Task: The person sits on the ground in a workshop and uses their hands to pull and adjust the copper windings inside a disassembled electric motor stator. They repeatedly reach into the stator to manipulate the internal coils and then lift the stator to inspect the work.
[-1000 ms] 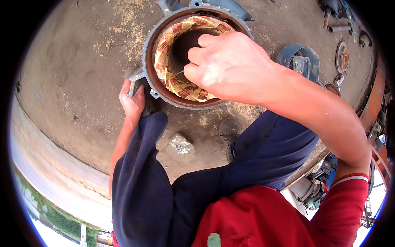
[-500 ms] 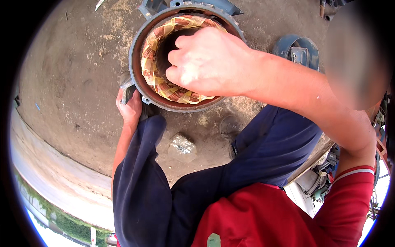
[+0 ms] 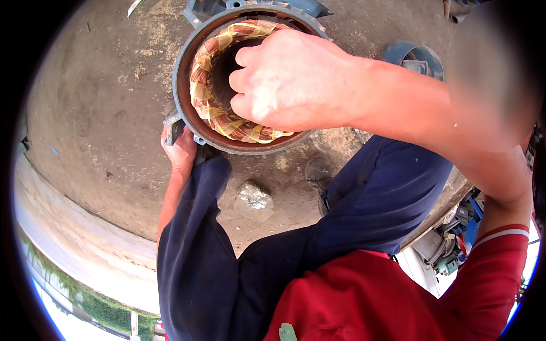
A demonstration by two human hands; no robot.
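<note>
I am apparently working at the copper winding (image 3: 200,85) inside the motor housing (image 3: 186,108) beyond the left knee (image 3: 215,170), right hand (image 3: 284,85) curled, any grip hidden, left hand (image 3: 181,152) gripping the mounting foot (image 3: 174,131), the next move probably calling for steady bracing.

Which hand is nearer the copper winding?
Right. The right hand is over the copper winding, hiding its right side; the left hand is outside the housing, at its bracket.

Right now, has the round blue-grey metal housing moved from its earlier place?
Yes, the housing has shifted left, judged against the pale irregular block on the ground.
</note>
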